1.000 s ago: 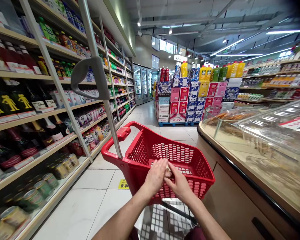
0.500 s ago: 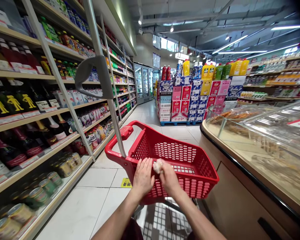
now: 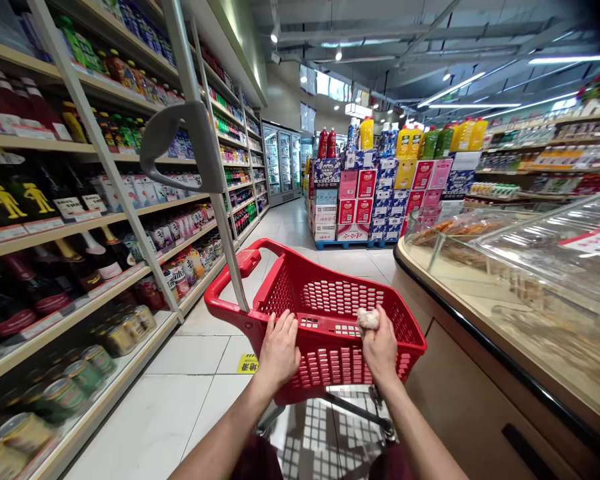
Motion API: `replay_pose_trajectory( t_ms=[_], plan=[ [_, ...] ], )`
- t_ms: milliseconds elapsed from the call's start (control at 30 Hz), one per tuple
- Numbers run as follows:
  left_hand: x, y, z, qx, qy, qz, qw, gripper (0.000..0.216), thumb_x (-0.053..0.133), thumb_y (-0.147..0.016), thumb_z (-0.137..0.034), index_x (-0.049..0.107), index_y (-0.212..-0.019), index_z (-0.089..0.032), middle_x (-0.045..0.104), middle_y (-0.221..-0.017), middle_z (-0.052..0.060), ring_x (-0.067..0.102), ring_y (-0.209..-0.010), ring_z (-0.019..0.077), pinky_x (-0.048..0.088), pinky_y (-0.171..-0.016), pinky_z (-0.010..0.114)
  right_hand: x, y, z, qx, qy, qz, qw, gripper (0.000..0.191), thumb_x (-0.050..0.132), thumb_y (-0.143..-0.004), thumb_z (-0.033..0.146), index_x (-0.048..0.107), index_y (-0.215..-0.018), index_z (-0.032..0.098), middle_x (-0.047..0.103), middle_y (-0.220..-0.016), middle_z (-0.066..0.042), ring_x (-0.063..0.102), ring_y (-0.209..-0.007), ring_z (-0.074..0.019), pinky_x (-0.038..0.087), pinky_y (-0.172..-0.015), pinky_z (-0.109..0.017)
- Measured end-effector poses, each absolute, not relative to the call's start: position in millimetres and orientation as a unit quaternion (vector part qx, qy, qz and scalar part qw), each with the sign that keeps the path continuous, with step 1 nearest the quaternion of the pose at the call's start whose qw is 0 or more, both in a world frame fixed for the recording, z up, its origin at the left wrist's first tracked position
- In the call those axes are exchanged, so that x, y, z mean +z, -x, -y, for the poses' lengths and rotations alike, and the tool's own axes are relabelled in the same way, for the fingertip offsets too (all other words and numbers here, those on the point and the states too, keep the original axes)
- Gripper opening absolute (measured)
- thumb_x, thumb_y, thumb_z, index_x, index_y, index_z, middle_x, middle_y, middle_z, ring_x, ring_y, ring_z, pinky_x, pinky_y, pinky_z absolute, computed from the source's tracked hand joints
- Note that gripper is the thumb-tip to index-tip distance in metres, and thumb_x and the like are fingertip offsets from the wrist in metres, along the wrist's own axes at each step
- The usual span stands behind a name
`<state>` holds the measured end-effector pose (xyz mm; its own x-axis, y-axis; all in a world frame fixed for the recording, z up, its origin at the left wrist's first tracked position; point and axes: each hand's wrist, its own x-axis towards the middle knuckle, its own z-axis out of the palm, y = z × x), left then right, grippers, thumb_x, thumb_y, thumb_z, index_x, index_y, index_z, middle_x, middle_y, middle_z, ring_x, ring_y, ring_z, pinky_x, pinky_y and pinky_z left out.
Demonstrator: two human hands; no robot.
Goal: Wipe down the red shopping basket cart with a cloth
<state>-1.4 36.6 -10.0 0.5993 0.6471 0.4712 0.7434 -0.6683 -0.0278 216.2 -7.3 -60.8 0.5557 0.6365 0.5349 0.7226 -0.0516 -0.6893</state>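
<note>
While my left hand [image 3: 279, 347] curls over the near rim of the red basket [image 3: 340, 295], fingers wrapped on the plastic, my right hand [image 3: 380, 348] is closed around a pale crumpled lump [image 3: 368, 319], held just above that same rim on its right side. I judge this a steadying step: basket gripped, lump not yet let go. Moving on calls for keeping clear of the glass counter [image 3: 480, 347] close on the right and the grey handle [image 3: 180, 143] standing up on the left.

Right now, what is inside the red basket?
In the red basket only its perforated floor and walls show, no goods. The left hand on the near rim and the right hand, holding a pale lump, cover the near floor.
</note>
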Motion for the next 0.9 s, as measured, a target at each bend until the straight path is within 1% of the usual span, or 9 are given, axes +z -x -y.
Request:
replay_pose_trajectory(
  t_ms=[100,167,267,367,533,600,733,833,900],
  plan=[
    [-10.3,-3.9,-33.6,-0.225,0.885,0.393,0.102,0.051,0.048,-0.067,-0.021,0.051,-0.116,-0.009,0.050,-0.126,0.011,0.035,-0.123,0.0239,0.016,-0.108,0.043,-43.9,-198.9,-0.2,0.000,0.696,0.586,0.415,0.043,0.035,-0.075,0.016,0.054,-0.113,0.013,0.060,-0.109,-0.012,0.054,-0.099,-0.0209,0.040,-0.088,-0.034],
    [-11.1,-5.3,-31.7,-0.233,0.881,0.399,0.101,0.051,0.048,-0.066,-0.022,0.050,-0.116,-0.008,0.050,-0.125,0.012,0.035,-0.123,0.0246,0.015,-0.108,0.044,-38.4,-180.8,-5.4,0.023,0.673,0.635,0.377,0.037,0.039,-0.077,0.021,0.058,-0.109,0.017,0.063,-0.105,-0.008,0.057,-0.095,-0.0195,0.041,-0.086,-0.032],
    [-12.6,-3.4,-30.4,-0.240,0.874,0.409,0.111,0.052,0.048,-0.066,-0.022,0.050,-0.115,-0.007,0.051,-0.124,0.013,0.035,-0.123,0.0261,0.013,-0.108,0.046,-41.6,-169.4,-6.8,0.001,0.658,0.667,0.350,0.038,0.037,-0.083,0.027,0.054,-0.116,0.019,0.060,-0.111,-0.007,0.055,-0.099,-0.0191,0.039,-0.088,-0.032],
    [-14.8,0.5,-29.9,-0.239,0.870,0.413,0.126,0.050,0.047,-0.066,-0.019,0.051,-0.115,-0.007,0.051,-0.124,0.014,0.036,-0.122,0.0259,0.013,-0.108,0.046,-52.8,-191.2,2.6,-0.040,0.655,0.682,0.322,0.038,0.033,-0.086,0.028,0.053,-0.117,0.019,0.060,-0.113,-0.007,0.054,-0.101,-0.0192,0.038,-0.089,-0.035],
    [-17.9,-0.9,-26.6,-0.248,0.871,0.406,0.122,0.050,0.046,-0.066,-0.018,0.051,-0.115,-0.008,0.053,-0.122,0.012,0.037,-0.122,0.0241,0.012,-0.108,0.043,-63.6,-228.6,18.4,-0.079,0.756,0.569,0.314,0.040,0.027,-0.087,0.025,0.060,-0.107,0.013,0.064,-0.101,-0.012,0.058,-0.094,-0.0204,0.042,-0.083,-0.036],
    [-17.6,-4.0,-25.1,-0.255,0.868,0.409,0.121,0.049,0.046,-0.066,-0.019,0.052,-0.114,-0.009,0.054,-0.121,0.012,0.037,-0.121,0.0245,0.012,-0.108,0.044,-63.0,-213.7,16.8,-0.090,0.744,0.578,0.323,0.040,0.027,-0.087,0.025,0.059,-0.109,0.014,0.063,-0.104,-0.012,0.057,-0.097,-0.0204,0.041,-0.085,-0.036],
    [-15.5,-6.8,-25.4,-0.242,0.870,0.411,0.129,0.050,0.046,-0.067,-0.019,0.051,-0.115,-0.008,0.053,-0.122,0.012,0.036,-0.122,0.0239,0.012,-0.108,0.043,-65.8,-198.0,14.7,-0.110,0.667,0.660,0.328,0.038,0.030,-0.087,0.026,0.053,-0.117,0.021,0.057,-0.117,-0.007,0.050,-0.109,-0.0196,0.034,-0.094,-0.040],
    [-15.6,-7.9,-26.5,-0.230,0.875,0.403,0.141,0.050,0.045,-0.067,-0.018,0.051,-0.116,-0.009,0.052,-0.124,0.010,0.034,-0.124,0.0225,0.011,-0.108,0.040,-77.3,-248.5,26.4,-0.106,0.724,0.604,0.317,0.038,0.029,-0.087,0.028,0.056,-0.112,0.019,0.061,-0.110,-0.008,0.053,-0.102,-0.0205,0.036,-0.090,-0.041],
    [-16.5,-10.6,-26.5,-0.229,0.873,0.406,0.145,0.050,0.045,-0.067,-0.019,0.051,-0.116,-0.010,0.052,-0.124,0.010,0.034,-0.124,0.0228,0.010,-0.109,0.041,-85.2,-285.4,33.9,-0.119,0.778,0.535,0.308,0.042,0.026,-0.087,0.029,0.059,-0.107,0.012,0.063,-0.103,-0.014,0.057,-0.094,-0.0222,0.040,-0.084,-0.040]
  ],
)
